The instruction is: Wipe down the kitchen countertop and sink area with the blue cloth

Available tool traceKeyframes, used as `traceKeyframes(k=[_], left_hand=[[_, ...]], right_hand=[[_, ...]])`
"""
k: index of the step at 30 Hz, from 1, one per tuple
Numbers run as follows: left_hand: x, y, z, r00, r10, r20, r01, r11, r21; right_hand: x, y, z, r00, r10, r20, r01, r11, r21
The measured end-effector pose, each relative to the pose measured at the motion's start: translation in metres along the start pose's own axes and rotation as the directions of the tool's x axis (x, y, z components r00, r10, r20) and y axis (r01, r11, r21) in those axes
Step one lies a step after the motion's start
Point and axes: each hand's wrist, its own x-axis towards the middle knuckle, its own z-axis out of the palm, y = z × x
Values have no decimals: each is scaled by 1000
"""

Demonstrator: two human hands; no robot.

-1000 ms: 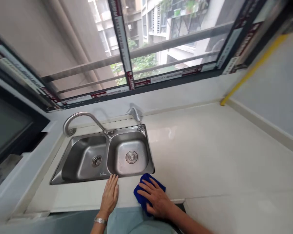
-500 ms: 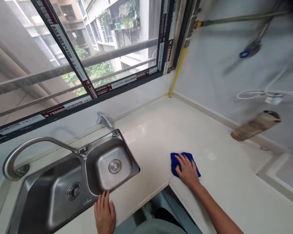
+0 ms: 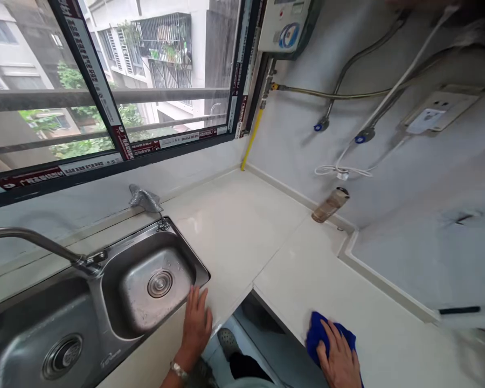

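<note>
A blue cloth (image 3: 316, 330) lies bunched on the right arm of the white countertop (image 3: 230, 215), close to its front edge. Over it my right hand (image 3: 340, 357) presses down, fingers bent on the fabric and part of the cloth hidden beneath. My left hand (image 3: 197, 322) rests with fingers extended at the front right corner of the steel double sink (image 3: 204, 277), holding nothing. A bracelet circles the left wrist.
A curved faucet (image 3: 36, 237) rises behind the sink, with a grey wrapped fitting (image 3: 144, 198) beside it. A brown bottle (image 3: 330, 205) stands by the back wall. Hoses, valves and a socket (image 3: 444, 110) line that wall. A yellow pipe (image 3: 253, 140) runs down the corner.
The view has turned to the right. My right hand and the cloth have moved right and nearer along the counter. My left hand has slid right along the sink's front edge.
</note>
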Motion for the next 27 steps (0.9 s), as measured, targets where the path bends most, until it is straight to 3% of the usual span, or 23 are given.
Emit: traceKeyframes(k=[4,8,11,16,23,27], left_hand=[[44,15,23,994,95,51,-93,995,-43],[82,19,42,988,141,67,-139,990,-34],[107,18,55,989,134,61,-133,991,-7],[145,12,72,998,34,55,-38,997,69],[185,13,79,979,-192,67,177,967,185],[189,26,81,986,-161,-31,163,944,286]], right_hand=[[-19,10,1,994,93,-65,-95,995,-35],[-3,-17,8,977,140,-160,-160,980,-121],[21,-45,12,971,125,-204,-163,970,-180],[72,-73,14,985,51,-162,-82,979,-188],[128,-61,11,995,-16,-103,7,996,-88],[165,-51,8,995,-20,-93,16,999,-49]])
